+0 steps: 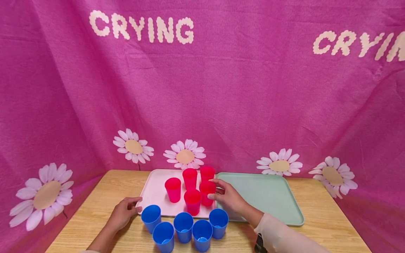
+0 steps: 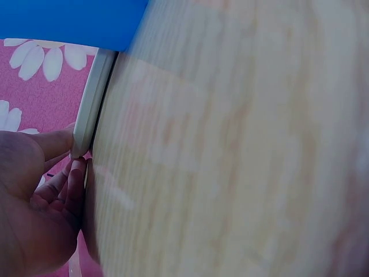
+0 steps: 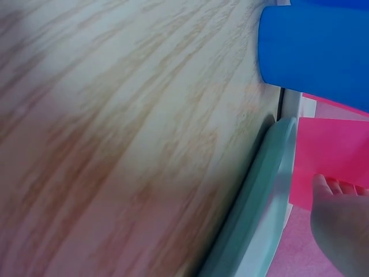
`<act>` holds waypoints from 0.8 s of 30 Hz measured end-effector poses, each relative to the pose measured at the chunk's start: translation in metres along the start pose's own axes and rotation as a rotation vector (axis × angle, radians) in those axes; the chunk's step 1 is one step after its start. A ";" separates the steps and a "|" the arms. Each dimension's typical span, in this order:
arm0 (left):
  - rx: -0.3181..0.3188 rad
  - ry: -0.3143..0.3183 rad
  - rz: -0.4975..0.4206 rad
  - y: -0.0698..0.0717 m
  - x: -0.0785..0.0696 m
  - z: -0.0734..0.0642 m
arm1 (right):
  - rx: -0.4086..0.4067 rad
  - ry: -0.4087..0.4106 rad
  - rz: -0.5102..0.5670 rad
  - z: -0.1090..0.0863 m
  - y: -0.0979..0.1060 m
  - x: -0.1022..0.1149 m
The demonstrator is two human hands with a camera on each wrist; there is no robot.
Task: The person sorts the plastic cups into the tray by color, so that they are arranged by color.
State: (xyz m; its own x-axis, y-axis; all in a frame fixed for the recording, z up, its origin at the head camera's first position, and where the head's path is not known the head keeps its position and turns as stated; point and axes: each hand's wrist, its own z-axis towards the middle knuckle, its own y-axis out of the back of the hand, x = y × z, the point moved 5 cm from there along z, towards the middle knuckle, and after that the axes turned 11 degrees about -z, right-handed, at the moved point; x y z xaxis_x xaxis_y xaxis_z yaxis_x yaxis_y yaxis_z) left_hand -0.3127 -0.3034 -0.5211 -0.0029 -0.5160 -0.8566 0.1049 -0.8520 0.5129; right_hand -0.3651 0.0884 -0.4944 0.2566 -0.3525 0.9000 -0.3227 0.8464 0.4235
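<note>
At the pale pink tray's (image 1: 155,196) near left corner, my left hand (image 1: 124,211) pinches the rim; the left wrist view shows thumb and fingertips meeting at the tray edge (image 2: 95,104). My right hand (image 1: 230,198) grips a red cup (image 1: 206,193) at the tray's right side, thumb on the near side and fingers on the far side. That red cup (image 3: 323,150) also appears in the right wrist view beside the hand (image 3: 343,231). Several red cups stand upright on the pink tray, including a separate left one (image 1: 173,191) and a front one (image 1: 192,203).
Several upright blue cups, such as the leftmost (image 1: 151,219) and rightmost (image 1: 218,225), stand on the wooden table (image 1: 95,207) before the pink tray. A green tray (image 1: 262,196) adjoins it on the right. A pink flowered cloth (image 1: 221,105) hangs behind.
</note>
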 end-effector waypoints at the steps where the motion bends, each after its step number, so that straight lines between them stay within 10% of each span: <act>1: 0.002 0.001 0.000 0.000 0.000 0.000 | 0.002 -0.001 -0.001 0.000 0.000 0.000; 24: 0.012 0.022 -0.008 0.000 0.000 0.000 | -0.005 -0.029 0.007 -0.021 0.021 -0.008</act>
State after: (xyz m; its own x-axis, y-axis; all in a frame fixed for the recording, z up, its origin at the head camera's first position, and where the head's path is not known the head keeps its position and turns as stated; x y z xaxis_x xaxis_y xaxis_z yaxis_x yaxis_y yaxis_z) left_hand -0.3123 -0.3029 -0.5210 0.0183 -0.5069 -0.8618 0.0928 -0.8574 0.5063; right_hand -0.3548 0.1174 -0.4945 0.2277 -0.3576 0.9057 -0.3204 0.8508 0.4165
